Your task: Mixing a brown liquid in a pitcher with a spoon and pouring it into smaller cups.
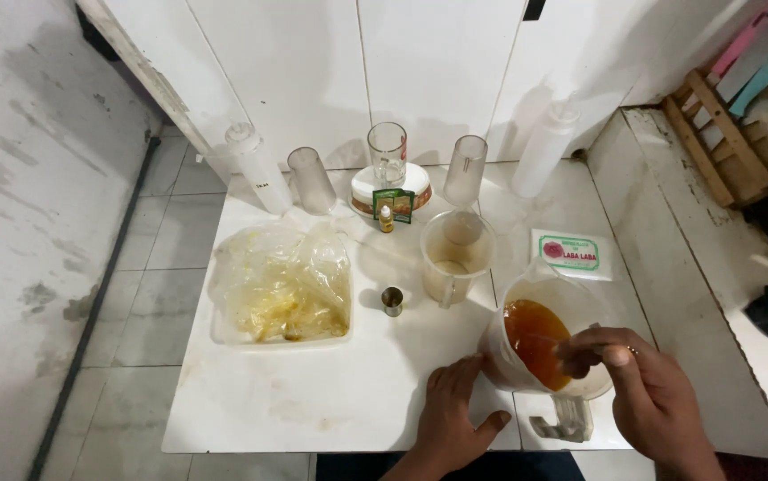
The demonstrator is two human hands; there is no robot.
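Amber liquid in the plastic jug is being stirred, right hand pinching a stirrer, left hand released, flat on the surface, likely needing steady circling.

two squeeze bottles, two plastic tumblers, two jugs, one glass mug.

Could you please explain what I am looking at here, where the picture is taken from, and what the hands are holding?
One camera, worn on a person's head, looks down at a white table. No machine: two bare hands. The left hand steadies a plastic jug of amber liquid; the right hand holds something thin dipped in it, too small to identify. Also there: a tray with a crumpled plastic bag, a nearly empty measuring jug, a small metal cup, a glass mug, squeeze bottles and a white packet.
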